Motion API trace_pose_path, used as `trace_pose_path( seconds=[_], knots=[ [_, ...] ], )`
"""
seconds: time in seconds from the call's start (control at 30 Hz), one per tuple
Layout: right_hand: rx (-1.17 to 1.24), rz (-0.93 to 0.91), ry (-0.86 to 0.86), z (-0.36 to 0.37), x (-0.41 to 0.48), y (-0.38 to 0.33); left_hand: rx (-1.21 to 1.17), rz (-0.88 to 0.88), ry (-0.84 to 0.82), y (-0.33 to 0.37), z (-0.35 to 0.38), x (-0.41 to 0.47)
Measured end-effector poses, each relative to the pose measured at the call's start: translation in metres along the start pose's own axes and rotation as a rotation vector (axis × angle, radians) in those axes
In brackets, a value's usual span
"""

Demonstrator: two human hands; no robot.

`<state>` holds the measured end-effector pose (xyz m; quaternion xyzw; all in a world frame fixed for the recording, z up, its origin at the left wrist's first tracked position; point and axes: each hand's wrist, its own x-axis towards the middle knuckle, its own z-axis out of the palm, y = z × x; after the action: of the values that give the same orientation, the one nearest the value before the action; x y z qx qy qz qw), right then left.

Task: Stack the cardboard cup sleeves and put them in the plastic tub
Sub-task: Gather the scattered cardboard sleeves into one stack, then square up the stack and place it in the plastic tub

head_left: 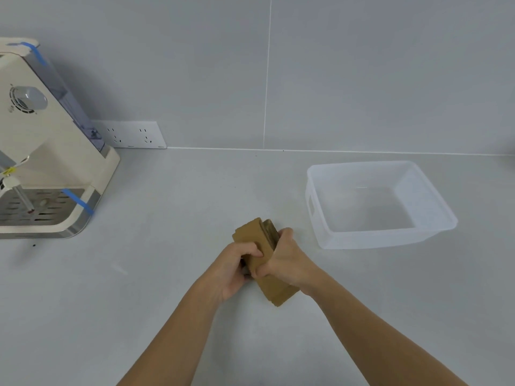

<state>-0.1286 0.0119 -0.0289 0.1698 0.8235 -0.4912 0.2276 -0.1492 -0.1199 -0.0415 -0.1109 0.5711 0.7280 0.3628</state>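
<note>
Two bare forearms reach up from the bottom of the frame and meet just below the centre. There the left hand and the right hand are both closed around a stack of cardboard sleeves, brown and flattened, held together as one bundle. The left hand grips the stack from the left side, its fingers curled over the top face; the right hand clamps it from the right, thumb pressed onto the same face. The near end of the stack pokes out below the right wrist, and the far end fans slightly above the knuckles. Whether the bundle rests on the counter or is lifted just off it cannot be told.

Farther back, right of centre, stands the clear plastic tub, open-topped with nothing in it, near the hands but apart from them.

At the left edge, farther off, sits a cream coffee machine with strips of blue tape. Behind it, low on the grey wall, is a white socket plate.
</note>
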Motion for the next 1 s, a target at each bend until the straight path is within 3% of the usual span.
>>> trace_pose_path(
  seconds=[0.17, 0.27, 0.43, 0.6, 0.8, 0.87, 1.0],
  knots=[
    [-0.635, -0.289, 0.149, 0.004, -0.001, 0.002, 0.455, 0.247, 0.134, 0.0, -0.03, -0.003],
    [-0.975, -0.54, 0.185, 0.01, 0.0, 0.012, 0.756, 0.406, 0.016, -0.006, -0.046, -0.006],
    [-1.155, -0.74, 0.177, 0.009, 0.002, 0.019, 0.9, 0.381, -0.088, -0.02, -0.047, -0.003],
    [-1.177, -0.739, 0.241, 0.008, 0.001, 0.027, 0.865, 0.498, 0.021, -0.031, -0.041, 0.001],
    [-1.046, -0.556, 0.203, -0.005, -0.003, 0.032, 0.858, 0.438, 0.028, -0.034, -0.043, 0.005],
    [-0.923, -0.526, 0.124, -0.012, -0.004, 0.036, 0.865, 0.433, 0.034, -0.034, -0.043, 0.005],
    [-0.44, -0.481, -0.09, -0.028, -0.008, 0.048, 0.88, 0.445, 0.047, -0.036, -0.044, 0.006]
  ],
)
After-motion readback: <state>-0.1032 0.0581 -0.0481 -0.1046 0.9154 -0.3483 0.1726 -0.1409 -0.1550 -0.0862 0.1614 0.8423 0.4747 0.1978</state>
